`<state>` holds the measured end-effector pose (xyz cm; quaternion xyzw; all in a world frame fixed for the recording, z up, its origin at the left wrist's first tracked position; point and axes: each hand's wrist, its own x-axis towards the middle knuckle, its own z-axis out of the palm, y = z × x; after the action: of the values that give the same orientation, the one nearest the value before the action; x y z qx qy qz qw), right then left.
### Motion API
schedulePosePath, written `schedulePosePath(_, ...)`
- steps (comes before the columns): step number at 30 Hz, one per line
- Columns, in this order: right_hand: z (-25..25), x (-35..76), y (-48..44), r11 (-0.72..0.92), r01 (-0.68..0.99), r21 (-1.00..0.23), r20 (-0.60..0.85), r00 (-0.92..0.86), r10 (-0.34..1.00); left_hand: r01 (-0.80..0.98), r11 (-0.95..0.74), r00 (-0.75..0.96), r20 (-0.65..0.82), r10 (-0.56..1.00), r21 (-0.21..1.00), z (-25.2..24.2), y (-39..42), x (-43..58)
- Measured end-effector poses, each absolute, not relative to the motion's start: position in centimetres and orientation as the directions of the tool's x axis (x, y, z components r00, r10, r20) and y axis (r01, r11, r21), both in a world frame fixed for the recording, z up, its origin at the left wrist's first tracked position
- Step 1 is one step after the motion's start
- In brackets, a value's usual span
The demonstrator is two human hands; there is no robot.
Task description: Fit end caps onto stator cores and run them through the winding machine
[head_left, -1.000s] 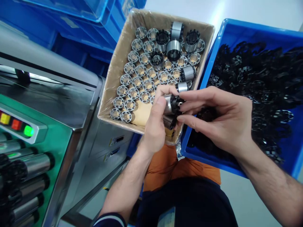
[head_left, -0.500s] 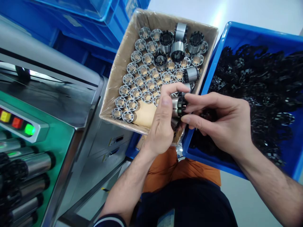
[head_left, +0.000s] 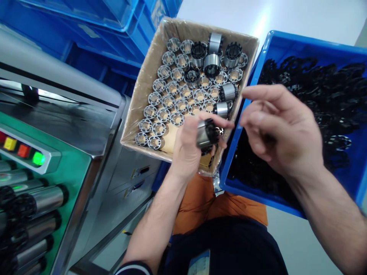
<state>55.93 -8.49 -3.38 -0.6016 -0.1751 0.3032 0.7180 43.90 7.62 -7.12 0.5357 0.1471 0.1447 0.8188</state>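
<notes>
My left hand [head_left: 189,143] is closed round a stator core [head_left: 205,134], a silvery metal cylinder with a black toothed end cap facing right. It holds the core over the near right part of a cardboard box [head_left: 130,110]. Inside the box stand rows of bare metal stator cores [head_left: 172,88]. Several capped cores [head_left: 212,65] rest on top of them at the back and right. To the right, my right hand [head_left: 282,128] hovers over the near left side of a blue bin [head_left: 265,53] full of black plastic end caps [head_left: 312,103]. Its index finger points left, its other fingers are loosely bent, and no part shows in it.
On the left stands a machine with a green bed [head_left: 77,152], lit buttons [head_left: 24,151] and several metal cylinders with black ends [head_left: 46,200]. Blue crates [head_left: 126,42] are stacked behind it. A white table [head_left: 223,15] lies at the back.
My right hand has let go of the capped end of the core and moved right, over the blue bin. My left hand has shifted slightly left and down with the core.
</notes>
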Motion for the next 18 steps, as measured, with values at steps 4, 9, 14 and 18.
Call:
schedulePosePath(4,-4.3,56.3,-8.7,0.11,-0.206,-0.972,-0.09,0.765,0.637,-0.088,0.396,0.863,-0.129,0.488,0.914,-6.9,7.3,44.3)
schedulePosePath(9,-4.9,55.6,-8.6,0.092,-0.107,-0.99,-0.006,0.681,0.732,-0.117,0.339,0.854,-0.08,0.514,0.934,-7.0,7.4,44.4)
schedulePosePath(14,-4.2,55.3,-8.7,0.089,-0.072,-0.993,0.021,0.65,0.759,-0.113,0.489,0.893,-0.127,0.432,0.865,-7.1,7.7,44.7)
schedulePosePath(18,-4.1,54.9,-8.6,0.062,0.017,-0.998,0.055,0.723,0.688,-0.082,0.458,0.891,-0.14,0.431,0.885,-7.2,7.3,44.3)
